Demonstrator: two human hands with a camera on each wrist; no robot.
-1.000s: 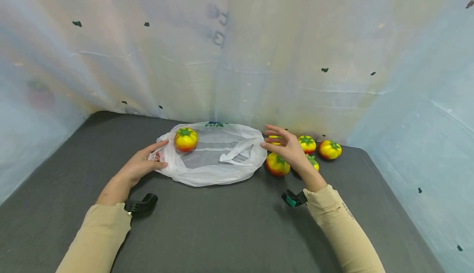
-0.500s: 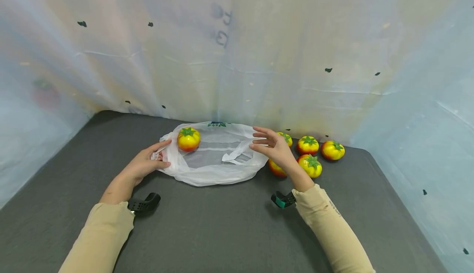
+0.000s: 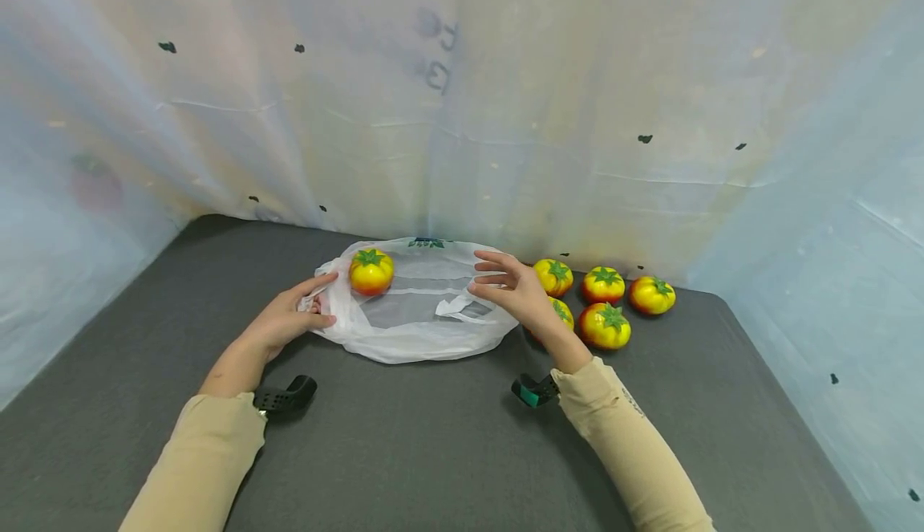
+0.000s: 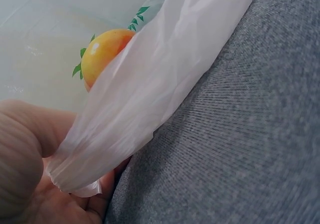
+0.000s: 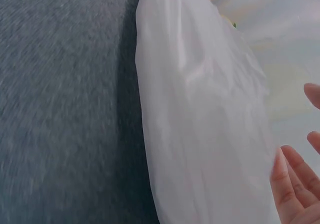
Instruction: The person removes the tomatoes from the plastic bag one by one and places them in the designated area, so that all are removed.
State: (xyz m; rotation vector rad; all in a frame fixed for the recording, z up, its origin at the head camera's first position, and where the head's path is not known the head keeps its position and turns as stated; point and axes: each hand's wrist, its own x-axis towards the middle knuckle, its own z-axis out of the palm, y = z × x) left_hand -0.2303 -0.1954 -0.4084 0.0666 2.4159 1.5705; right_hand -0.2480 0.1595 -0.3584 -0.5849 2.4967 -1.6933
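Observation:
A white plastic bag (image 3: 404,349) lies on the dark tabletop with its mouth spread upward. My left hand (image 3: 285,315) grips the gathered left end of the bag; in the left wrist view the bunched plastic (image 4: 75,176) runs into the curled fingers. One yellow-and-red tomato (image 3: 371,273) with green leaves sits at the left inside the bag's mouth. Over the bag's right rim hovers my right hand (image 3: 516,291), fingers spread and holding nothing. A white handle strip (image 3: 453,305) of the bag shows near its fingertips.
To the right of the bag, several more tomatoes stand grouped, among them a front one (image 3: 605,326) and a far-right one (image 3: 652,295). A translucent plastic sheet (image 3: 361,115) hangs behind the table, with another side sheet (image 3: 852,291) at the right.
My right hand has moved left from beside the tomatoes to over the bag's right rim, uncovering more of the tomatoes. The left hand keeps its grip on the bag.

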